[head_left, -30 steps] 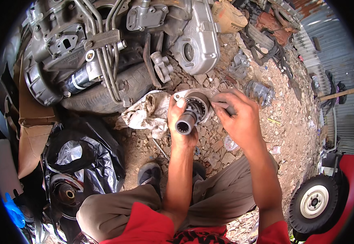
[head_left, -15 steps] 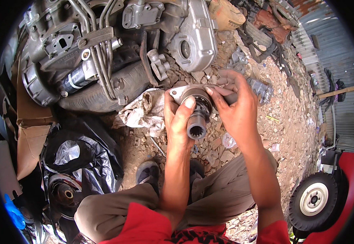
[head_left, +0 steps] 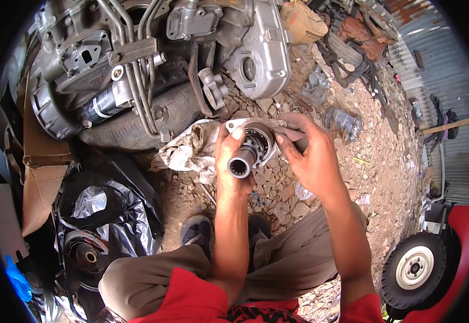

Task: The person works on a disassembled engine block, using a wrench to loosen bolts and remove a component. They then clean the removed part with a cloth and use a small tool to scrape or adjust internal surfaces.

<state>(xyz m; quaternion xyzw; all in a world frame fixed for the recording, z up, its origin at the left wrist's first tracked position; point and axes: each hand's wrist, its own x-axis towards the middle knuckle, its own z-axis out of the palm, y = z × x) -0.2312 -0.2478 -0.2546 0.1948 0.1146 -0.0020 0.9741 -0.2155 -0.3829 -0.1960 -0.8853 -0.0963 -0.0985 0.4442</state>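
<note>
Both hands hold one metal part over the stony ground, just above the knees. It is a hub [head_left: 252,146]: a round flanged housing with a bearing inside and a short splined shaft that sticks out toward the camera. The left hand [head_left: 233,161] closes around the shaft from below, thumb pressed up against the bearing face, so the weight rests in the palm and the open end stays turned to the eyes. The right hand [head_left: 311,156] clasps the flange from the right side, fingers curled over its far edge and thumb lying on the rim, which steadies the part and keeps it from turning. Held this way, tilted toward the face, the splines and the bearing can be looked into.

Just left of the hub, on the ground, lies a dirty rag [head_left: 187,151], near enough to reach without shifting. Farther off, at upper left, an engine [head_left: 110,64] leans on a worn tyre [head_left: 137,124], with a silver cover [head_left: 261,54] beside it to the right. A small clear jar [head_left: 343,123] lies on the gravel to the right of the hands. At near left a black bag [head_left: 100,204] spreads over more parts, next to cardboard [head_left: 43,177]. At near right stands a small wheel [head_left: 415,266] of a red cart. The sandalled feet [head_left: 197,231] rest flat below the hands, the person squatting low so the work sits close to the ground and the loose parts
</note>
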